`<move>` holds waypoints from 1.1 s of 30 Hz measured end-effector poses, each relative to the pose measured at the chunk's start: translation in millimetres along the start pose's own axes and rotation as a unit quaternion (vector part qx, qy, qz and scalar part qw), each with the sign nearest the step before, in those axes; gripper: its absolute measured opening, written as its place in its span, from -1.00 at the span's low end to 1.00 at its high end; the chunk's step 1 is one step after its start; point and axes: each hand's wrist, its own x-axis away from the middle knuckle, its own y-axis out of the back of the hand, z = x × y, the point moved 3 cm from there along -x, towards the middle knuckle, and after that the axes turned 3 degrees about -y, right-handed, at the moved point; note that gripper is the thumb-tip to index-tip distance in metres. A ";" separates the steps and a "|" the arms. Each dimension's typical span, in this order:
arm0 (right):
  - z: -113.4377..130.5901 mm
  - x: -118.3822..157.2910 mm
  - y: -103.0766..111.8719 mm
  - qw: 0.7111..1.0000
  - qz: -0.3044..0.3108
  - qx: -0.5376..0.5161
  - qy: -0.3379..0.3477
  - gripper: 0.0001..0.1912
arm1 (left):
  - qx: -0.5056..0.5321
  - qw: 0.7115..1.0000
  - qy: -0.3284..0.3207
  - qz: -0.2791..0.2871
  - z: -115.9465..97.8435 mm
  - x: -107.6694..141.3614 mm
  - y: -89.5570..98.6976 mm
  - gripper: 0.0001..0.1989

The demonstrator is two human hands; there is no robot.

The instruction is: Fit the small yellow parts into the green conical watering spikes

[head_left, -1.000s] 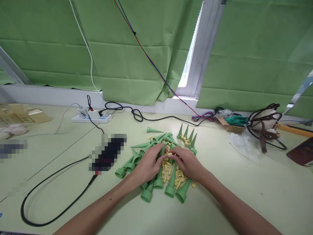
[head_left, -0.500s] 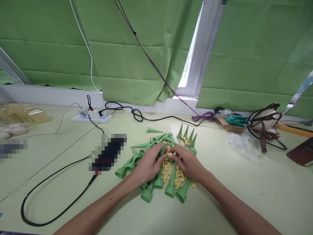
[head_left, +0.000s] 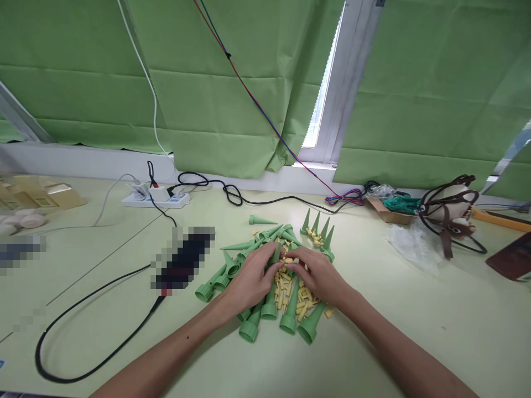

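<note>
My left hand (head_left: 255, 276) and my right hand (head_left: 317, 272) meet over a pile of green plastic watering spikes (head_left: 292, 309) and small yellow plastic fittings (head_left: 307, 303). Between their fingertips is a small yellow fitting (head_left: 287, 260), pinched from both sides. A green spike points up beside my left fingers; whether that hand also touches it I cannot tell. More spikes (head_left: 230, 271) lie on the left of the pile, wide round ends toward me. Beyond my right hand, several spikes (head_left: 316, 224) stand point up in a row with yellow fittings at their bases.
On the table (head_left: 394, 342), a dark pixelated device (head_left: 185, 262) with a black cable lies to the left. A power strip (head_left: 155, 200) sits at the back. To the right are a clear plastic bag (head_left: 415, 240), a cardboard box (head_left: 388, 213) and a brown-strapped bag (head_left: 450, 207).
Almost nothing differs. Both hands stay over the pile with the yellow fitting at their fingertips; my right forearm has shifted very slightly.
</note>
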 end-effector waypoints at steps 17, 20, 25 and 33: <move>-2.3 -0.1 -1.0 1.000 0.004 0.011 0.015 -0.88 | 0.013 1.000 -0.004 -0.002 -0.7 0.0 -0.5 -0.92; -2.1 -0.4 -0.8 1.000 0.005 0.007 0.012 -0.86 | 0.015 1.000 -0.003 -0.001 -1.1 -0.2 -0.5 -0.92; -0.4 0.1 0.3 1.000 0.000 -0.002 0.006 -0.87 | 0.008 1.000 0.000 -0.001 -1.1 -0.3 -0.9 -0.92; -0.6 1.3 0.7 1.000 -0.024 0.003 0.007 -0.90 | 0.007 1.000 0.004 -0.004 -1.5 0.4 -0.9 -0.92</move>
